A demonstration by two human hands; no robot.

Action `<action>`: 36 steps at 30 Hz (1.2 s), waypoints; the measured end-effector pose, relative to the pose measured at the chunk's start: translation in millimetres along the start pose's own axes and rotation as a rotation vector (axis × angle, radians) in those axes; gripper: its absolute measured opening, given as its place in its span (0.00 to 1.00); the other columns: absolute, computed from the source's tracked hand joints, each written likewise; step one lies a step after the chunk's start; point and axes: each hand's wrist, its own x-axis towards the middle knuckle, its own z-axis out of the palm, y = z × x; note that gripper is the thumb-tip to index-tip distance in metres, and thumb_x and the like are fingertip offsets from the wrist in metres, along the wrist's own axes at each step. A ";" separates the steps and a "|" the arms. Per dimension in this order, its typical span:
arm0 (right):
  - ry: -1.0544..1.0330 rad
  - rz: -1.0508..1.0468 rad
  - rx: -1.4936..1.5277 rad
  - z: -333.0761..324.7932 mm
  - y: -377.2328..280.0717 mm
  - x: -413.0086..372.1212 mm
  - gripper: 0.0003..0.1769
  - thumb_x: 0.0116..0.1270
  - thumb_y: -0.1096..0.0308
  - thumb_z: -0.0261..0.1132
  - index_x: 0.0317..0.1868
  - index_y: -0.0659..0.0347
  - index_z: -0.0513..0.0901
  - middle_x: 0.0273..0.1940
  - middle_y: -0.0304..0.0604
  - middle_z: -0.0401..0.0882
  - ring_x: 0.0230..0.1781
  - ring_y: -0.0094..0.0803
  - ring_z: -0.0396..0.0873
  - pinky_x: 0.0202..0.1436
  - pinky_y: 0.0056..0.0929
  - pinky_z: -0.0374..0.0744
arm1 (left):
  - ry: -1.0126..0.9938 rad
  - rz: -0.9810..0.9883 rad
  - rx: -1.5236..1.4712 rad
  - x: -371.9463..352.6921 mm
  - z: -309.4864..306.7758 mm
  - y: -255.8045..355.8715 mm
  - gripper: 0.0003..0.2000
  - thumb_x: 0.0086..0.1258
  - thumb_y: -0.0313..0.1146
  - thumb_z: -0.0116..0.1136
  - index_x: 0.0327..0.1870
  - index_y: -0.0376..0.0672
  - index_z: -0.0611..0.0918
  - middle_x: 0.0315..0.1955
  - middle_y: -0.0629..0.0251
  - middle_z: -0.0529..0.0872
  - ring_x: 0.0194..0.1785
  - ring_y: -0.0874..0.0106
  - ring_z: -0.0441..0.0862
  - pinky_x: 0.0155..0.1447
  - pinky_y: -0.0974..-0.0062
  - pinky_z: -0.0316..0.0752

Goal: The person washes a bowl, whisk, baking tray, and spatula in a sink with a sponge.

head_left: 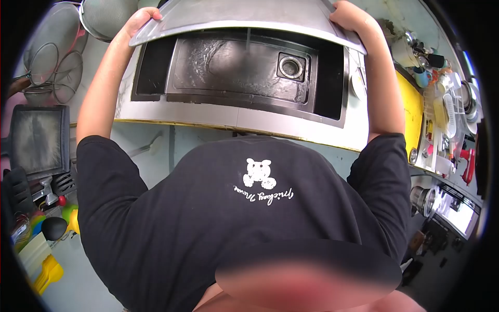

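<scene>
Head view, looking down past a black T-shirt (249,208) to the sink (223,117).

- Both arms are up and forward. The left hand (139,20) is curled over the left edge of a big metal tray (234,13). The right hand (349,14) is clamped on the right edge, fingers wrapped round the rim.
- The tray hangs above the far side of the basin, tipped toward it and touching nothing below.
- A thin stream of water (248,39) falls from the tray's lip into the basin. The basin floor is wet, with the drain (291,66) to the right.
- Wire strainers (52,62) hang at left, and a crowded dish rack (449,109) stands at right.

My read is that the emptying is well along, as the flow is only a trickle. What I judge is left is the last runoff and putting the tray down. I cannot see whether the tray is clean.
</scene>
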 end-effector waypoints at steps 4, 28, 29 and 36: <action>-0.184 -0.003 0.085 3.2 -11.8 -27.9 0.23 0.51 0.66 0.56 0.48 0.67 0.77 0.44 0.58 0.79 0.45 0.47 0.78 0.53 0.35 0.73 | 0.025 -0.066 -0.028 -11.2 8.2 -27.1 0.17 0.46 0.29 0.49 0.35 0.25 0.75 0.23 0.49 0.81 0.22 0.61 0.80 0.33 0.66 0.80; -0.064 0.278 0.381 247.8 -22.3 -40.8 0.38 0.54 0.67 0.57 0.66 0.59 0.54 0.51 0.65 0.70 0.46 0.56 0.76 0.48 0.44 0.76 | 0.306 0.011 0.305 96.6 0.0 -216.1 0.13 0.50 0.28 0.48 0.39 0.39 0.74 0.28 0.61 0.76 0.31 0.69 0.74 0.37 0.74 0.71; -0.066 0.280 0.381 247.7 -24.6 -43.2 0.38 0.54 0.67 0.57 0.66 0.59 0.54 0.51 0.65 0.70 0.46 0.56 0.76 0.48 0.44 0.76 | 0.301 0.024 0.243 99.1 3.1 -217.3 0.16 0.49 0.27 0.47 0.43 0.39 0.73 0.28 0.61 0.75 0.30 0.68 0.74 0.38 0.73 0.72; 0.102 0.362 0.527 253.7 -31.9 -47.6 0.35 0.53 0.71 0.58 0.63 0.48 0.59 0.51 0.57 0.69 0.46 0.55 0.75 0.47 0.47 0.75 | 0.264 -0.100 0.195 127.2 0.4 -235.6 0.22 0.53 0.23 0.49 0.53 0.42 0.70 0.40 0.58 0.78 0.43 0.66 0.76 0.48 0.66 0.72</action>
